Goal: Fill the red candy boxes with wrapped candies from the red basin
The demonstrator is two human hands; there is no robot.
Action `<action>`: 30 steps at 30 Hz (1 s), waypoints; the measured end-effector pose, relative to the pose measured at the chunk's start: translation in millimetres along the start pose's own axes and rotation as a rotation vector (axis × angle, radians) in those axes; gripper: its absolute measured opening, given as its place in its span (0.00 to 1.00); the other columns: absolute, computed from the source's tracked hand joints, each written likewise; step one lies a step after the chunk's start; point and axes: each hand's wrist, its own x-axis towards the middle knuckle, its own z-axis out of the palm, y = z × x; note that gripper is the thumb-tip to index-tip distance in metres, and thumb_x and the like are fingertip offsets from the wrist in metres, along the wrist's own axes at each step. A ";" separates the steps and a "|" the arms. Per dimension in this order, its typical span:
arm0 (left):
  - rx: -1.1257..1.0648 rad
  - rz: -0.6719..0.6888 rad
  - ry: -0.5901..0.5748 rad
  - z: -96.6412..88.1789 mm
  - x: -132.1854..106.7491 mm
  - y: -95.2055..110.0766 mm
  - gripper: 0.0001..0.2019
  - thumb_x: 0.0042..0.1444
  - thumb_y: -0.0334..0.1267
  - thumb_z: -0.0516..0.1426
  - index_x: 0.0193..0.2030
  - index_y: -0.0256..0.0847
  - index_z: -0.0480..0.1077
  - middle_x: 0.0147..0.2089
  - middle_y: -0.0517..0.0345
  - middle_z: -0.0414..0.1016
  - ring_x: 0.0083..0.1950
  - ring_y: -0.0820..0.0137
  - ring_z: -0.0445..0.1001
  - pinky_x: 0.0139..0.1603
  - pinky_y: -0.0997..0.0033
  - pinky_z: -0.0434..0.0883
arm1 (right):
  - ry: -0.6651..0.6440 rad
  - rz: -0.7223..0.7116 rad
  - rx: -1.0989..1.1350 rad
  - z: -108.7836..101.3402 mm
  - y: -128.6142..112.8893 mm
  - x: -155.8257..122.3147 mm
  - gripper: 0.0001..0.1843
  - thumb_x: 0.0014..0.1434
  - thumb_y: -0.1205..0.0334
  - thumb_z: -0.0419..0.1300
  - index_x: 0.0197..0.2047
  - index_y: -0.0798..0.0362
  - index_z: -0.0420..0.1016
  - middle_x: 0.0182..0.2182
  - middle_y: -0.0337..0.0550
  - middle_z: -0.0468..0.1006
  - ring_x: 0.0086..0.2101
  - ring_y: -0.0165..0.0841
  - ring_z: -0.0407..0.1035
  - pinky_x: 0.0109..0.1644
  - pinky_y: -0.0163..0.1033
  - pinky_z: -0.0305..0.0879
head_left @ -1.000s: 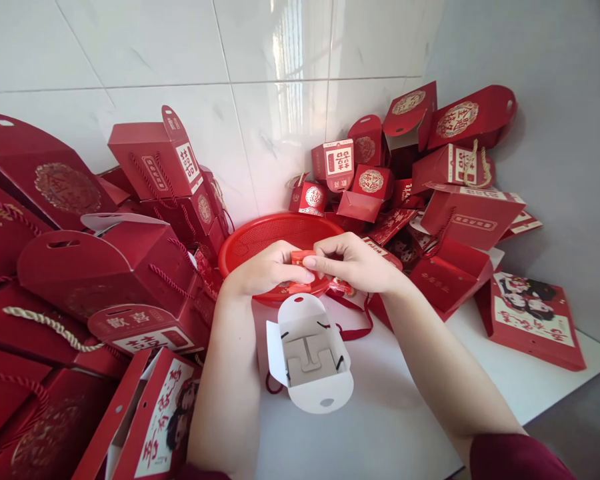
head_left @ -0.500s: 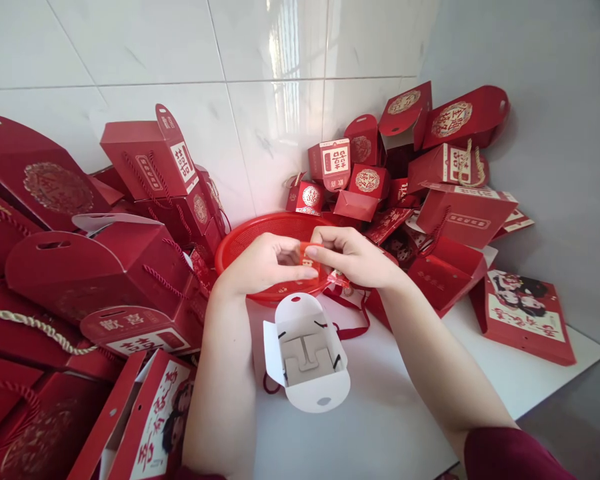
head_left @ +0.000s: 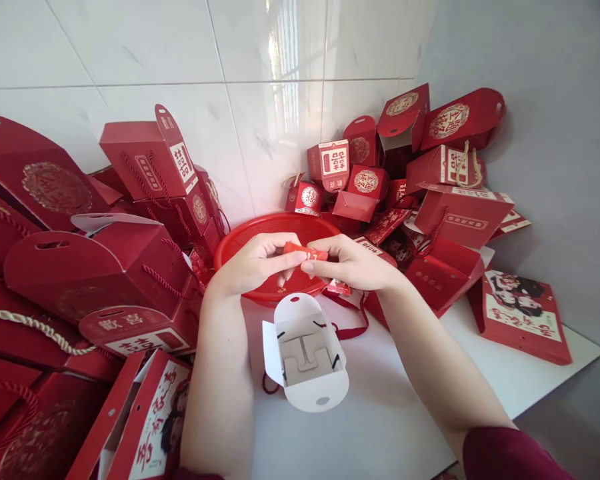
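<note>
Between my two hands is a small red wrapped packet (head_left: 306, 252) with pale lettering, lying sideways. My left hand (head_left: 260, 260) pinches its left part, and my right hand (head_left: 355, 262) grips the right end. Both hands are held over the front of a red plastic basket (head_left: 230, 250) with a mesh wall. Just below them an open gift box (head_left: 307, 353) stands on the white table, its white flaps spread and nothing lying inside. Another small red packet (head_left: 338, 287) shows beside the basket, under my right hand.
Red gift boxes with rope handles (head_left: 95, 267) are piled along the left. More red boxes (head_left: 365, 180) are heaped at the back right against the tiled wall (head_left: 180, 47). A red ribbon (head_left: 357, 327) lies on the white table (head_left: 380, 413) near the open box.
The packet has turned from upright to lying sideways between my fingers. My hands have shifted slightly; the open box and the piles stay in place.
</note>
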 end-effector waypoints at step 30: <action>-0.100 0.002 -0.113 -7.8 -10.6 0.0 0.08 0.57 0.37 0.62 0.32 0.37 0.68 0.23 0.64 0.69 0.22 0.79 0.67 0.23 0.82 0.64 | 0.007 0.071 0.002 -0.4 -9.3 -8.1 0.21 0.70 0.49 0.51 0.30 0.54 0.66 0.22 0.34 0.70 0.21 0.24 0.59 0.24 0.31 0.54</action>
